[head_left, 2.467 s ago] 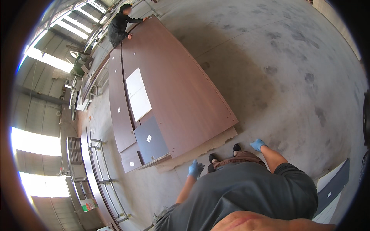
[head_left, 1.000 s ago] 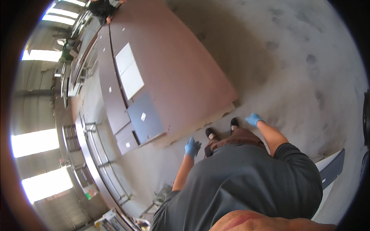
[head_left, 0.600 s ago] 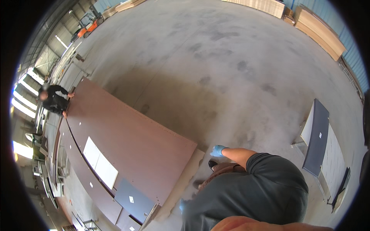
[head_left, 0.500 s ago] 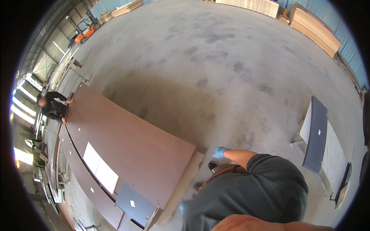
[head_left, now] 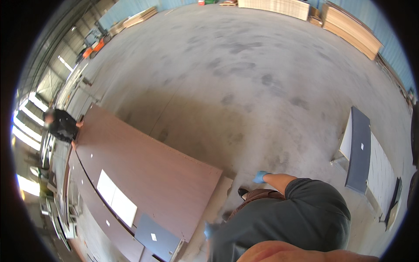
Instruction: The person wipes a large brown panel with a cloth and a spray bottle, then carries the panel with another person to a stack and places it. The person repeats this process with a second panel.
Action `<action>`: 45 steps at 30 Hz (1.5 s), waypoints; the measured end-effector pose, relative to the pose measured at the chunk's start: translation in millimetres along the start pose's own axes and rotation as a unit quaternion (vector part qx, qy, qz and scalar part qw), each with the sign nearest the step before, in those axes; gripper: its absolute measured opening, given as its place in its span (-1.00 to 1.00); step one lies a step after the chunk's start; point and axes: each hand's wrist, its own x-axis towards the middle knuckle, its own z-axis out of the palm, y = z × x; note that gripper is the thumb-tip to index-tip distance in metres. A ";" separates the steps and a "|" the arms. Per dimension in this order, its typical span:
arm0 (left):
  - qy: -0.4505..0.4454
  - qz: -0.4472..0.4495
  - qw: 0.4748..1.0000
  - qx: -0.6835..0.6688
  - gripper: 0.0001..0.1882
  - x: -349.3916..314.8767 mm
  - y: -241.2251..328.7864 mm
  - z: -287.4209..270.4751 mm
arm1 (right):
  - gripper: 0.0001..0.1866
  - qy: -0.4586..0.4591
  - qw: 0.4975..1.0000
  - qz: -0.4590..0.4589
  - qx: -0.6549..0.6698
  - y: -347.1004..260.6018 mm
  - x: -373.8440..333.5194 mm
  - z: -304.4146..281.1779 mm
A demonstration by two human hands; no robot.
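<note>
View swung right since earlier: right hand (head_left: pixel 260 177) loosely open, empty, left hand (head_left: pixel 208 230) grip can't tell, near brown panel (head_left: pixel 152 155), co-worker (head_left: pixel 63 126) likely steadying its far end.

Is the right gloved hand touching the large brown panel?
Apart. The head view shows concrete floor between the right hand and the nearest corner of the large brown panel.

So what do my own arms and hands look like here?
Your right hand wears a light blue glove, with a bare forearm and a short, dark grey sleeve above it. Your left hand shows blue too, but your dark grey shirt hides most of that arm.
</note>
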 end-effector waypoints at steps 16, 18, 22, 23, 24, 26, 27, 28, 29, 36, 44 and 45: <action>-0.016 -0.095 0.995 0.004 -0.65 30.7 34.1 51.9 | -0.39 0.028 0.995 -0.090 -0.022 3.4 -2.0 -11.6; -0.018 -0.103 0.995 0.009 -0.63 34.6 40.6 59.6 | -0.44 0.004 0.998 -0.045 -0.050 18.4 4.4 -7.9; -0.031 -0.118 0.992 0.026 -0.58 38.9 57.2 69.6 | -0.49 0.000 0.999 -0.021 -0.038 35.6 21.5 -0.1; -0.036 -0.121 0.992 0.028 -0.57 38.9 61.2 70.0 | -0.49 -0.009 0.990 -0.069 -0.119 37.5 24.3 2.4; -0.043 -0.126 0.991 0.031 -0.56 38.7 64.1 70.2 | -0.49 -0.012 0.974 -0.112 -0.196 39.1 25.7 4.4; -0.055 -0.130 0.990 0.028 -0.53 35.9 66.7 67.0 | -0.49 0.017 0.998 -0.049 -0.037 42.1 22.1 9.5; -0.065 -0.131 0.989 0.019 -0.52 33.7 66.5 64.1 | -0.48 0.037 0.997 -0.060 0.015 42.6 16.6 13.0; -0.075 -0.130 0.989 0.006 -0.51 32.2 65.9 61.7 | -0.48 0.026 0.996 -0.082 0.013 45.2 9.7 15.8; -0.081 -0.126 0.989 -0.005 -0.50 29.7 65.0 58.9 | -0.48 0.046 0.996 -0.057 0.059 45.8 1.6 19.0; 0.021 -0.081 0.996 -0.032 -0.62 7.9 73.9 81.5 | -0.52 0.003 0.996 -0.084 0.016 51.7 -15.0 30.2; 0.139 -0.135 0.980 -0.052 -0.46 -39.6 42.3 41.0 | -0.59 0.019 0.999 -0.032 0.000 14.0 76.5 28.0; 0.143 -0.130 0.980 -0.049 -0.45 -46.4 32.9 30.1 | -0.58 0.025 0.997 -0.064 0.025 1.9 85.5 23.5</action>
